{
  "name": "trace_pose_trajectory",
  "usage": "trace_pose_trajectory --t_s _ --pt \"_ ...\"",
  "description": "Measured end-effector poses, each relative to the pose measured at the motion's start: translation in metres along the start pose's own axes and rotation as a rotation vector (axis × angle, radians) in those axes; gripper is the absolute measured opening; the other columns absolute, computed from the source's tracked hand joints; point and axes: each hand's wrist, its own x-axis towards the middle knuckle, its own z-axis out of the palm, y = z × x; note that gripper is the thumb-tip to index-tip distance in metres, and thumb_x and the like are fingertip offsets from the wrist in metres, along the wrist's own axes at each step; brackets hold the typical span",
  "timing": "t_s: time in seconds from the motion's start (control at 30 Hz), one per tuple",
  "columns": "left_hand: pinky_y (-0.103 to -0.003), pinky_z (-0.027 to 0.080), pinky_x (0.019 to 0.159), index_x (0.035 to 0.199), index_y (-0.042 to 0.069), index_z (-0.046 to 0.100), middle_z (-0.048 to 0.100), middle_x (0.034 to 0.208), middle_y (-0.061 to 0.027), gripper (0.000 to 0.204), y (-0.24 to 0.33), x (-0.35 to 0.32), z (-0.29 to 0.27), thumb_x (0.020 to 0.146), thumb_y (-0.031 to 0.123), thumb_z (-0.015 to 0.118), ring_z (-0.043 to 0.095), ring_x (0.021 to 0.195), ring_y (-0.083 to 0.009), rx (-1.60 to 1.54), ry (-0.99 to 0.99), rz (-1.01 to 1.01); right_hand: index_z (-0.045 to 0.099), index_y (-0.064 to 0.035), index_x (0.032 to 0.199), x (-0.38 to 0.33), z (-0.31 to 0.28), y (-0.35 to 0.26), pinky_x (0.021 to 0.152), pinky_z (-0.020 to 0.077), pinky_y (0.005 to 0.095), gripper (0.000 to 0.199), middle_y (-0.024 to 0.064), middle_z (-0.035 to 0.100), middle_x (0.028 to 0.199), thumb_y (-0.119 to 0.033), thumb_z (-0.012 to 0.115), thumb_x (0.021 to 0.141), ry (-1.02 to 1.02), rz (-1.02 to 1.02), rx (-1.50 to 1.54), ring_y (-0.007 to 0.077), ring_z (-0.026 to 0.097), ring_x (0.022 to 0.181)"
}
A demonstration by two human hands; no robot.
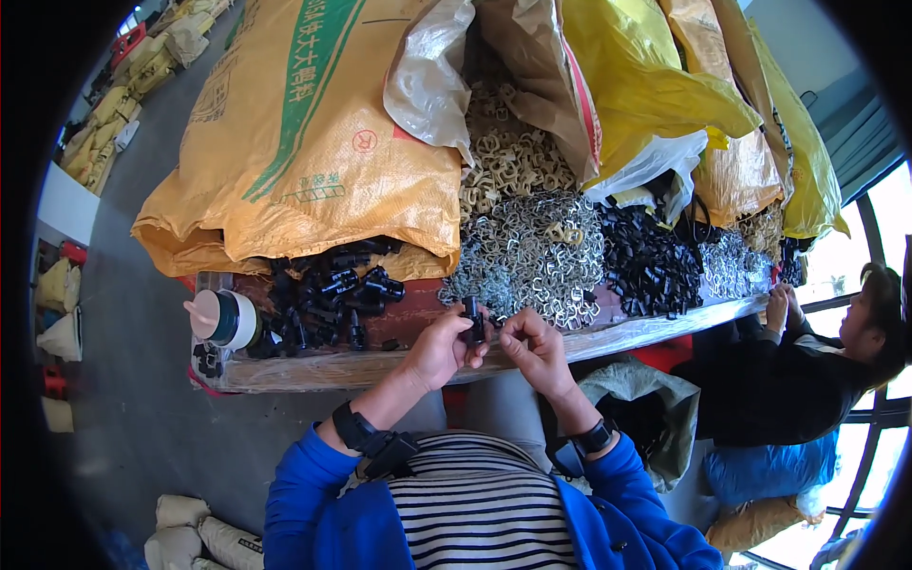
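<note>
Assembly step, I judge: the left hand has its fingers closed around a small black plastic fitting above the counter's near edge; the right hand pinches something (too small to tell) just beside it. Next calls for pressing the two together squarely.

Before us, a wooden workbench wrapped in clear film carries heaps of small parts: a pile of silver metal clips, a mound of tan clips spilling from an open sack, and a heap of black plastic pieces. At our left, a large yellow woven sack lies on the bench beside loose black fittings and a white bottle with a pink cap. More yellow sacks stand behind. At our right, a co-worker in dark clothes leans on the bench edge.
</note>
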Motion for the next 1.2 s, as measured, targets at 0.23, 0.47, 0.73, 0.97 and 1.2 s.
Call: trace_pose_trajectory --t_s 0.23,0.47,0.73,0.97,1.2 --pt "-0.022 0.047 0.058 0.103 0.004 0.045 0.055 0.086 -0.0062 0.024 0.002 -0.010 0.008 0.083 0.018 0.045 0.056 0.071 -0.0140 0.288 0.008 -0.073 0.051 -0.0035 0.073 0.000 -0.003 -0.008 0.068 0.0356 0.0285 0.009 0.0081 0.047 0.084 -0.005 0.059 0.069 -0.012 -0.250 -0.201 0.0205 0.045 0.080" --pt "-0.022 0.048 0.062 0.099 0.003 0.049 0.056 0.086 -0.0069 0.024 -0.009 -0.025 0.002 0.085 0.021 0.042 0.056 0.075 -0.0139 0.382 -0.023 -0.123 0.052 -0.0057 0.074 -0.015 -0.001 -0.032 0.076 0.0319 0.0325 0.015 0.0094 0.045 0.095 -0.003 0.062 0.062 -0.042 -0.355 -0.442 0.0240 0.041 0.091" --pt "-0.024 0.047 0.068 0.099 0.000 0.049 0.054 0.089 -0.0071 0.026 -0.024 -0.045 0.007 0.085 0.021 0.041 0.055 0.078 -0.0137 0.474 -0.059 -0.153 0.053 -0.0072 0.070 -0.035 0.004 -0.040 0.075 0.0311 0.0357 0.017 0.0079 0.047 0.094 -0.002 0.062 0.057 -0.124 -0.386 -0.473 0.0257 0.041 0.090" --pt "-0.025 0.046 0.073 0.101 -0.001 0.047 0.053 0.091 -0.0076 0.025 -0.027 -0.050 0.008 0.085 0.018 0.042 0.054 0.081 -0.0141 0.536 -0.078 -0.196 0.054 -0.0086 0.065 -0.039 0.006 -0.038 0.076 0.0308 0.0363 0.014 0.0048 0.048 0.094 -0.002 0.062 0.055 -0.170 -0.206 -0.486 0.0241 0.041 0.091" --pt "-0.025 0.046 0.074 0.104 0.000 0.045 0.054 0.093 -0.0103 0.025 -0.020 -0.033 -0.003 0.084 0.014 0.043 0.054 0.082 -0.0152 0.324 -0.036 -0.240 0.055 -0.0047 0.068 -0.017 -0.001 -0.022 0.076 0.0353 0.0350 0.010 0.0069 0.049 0.094 -0.002 0.061 0.060 -0.181 -0.192 -0.241 0.0256 0.046 0.087"
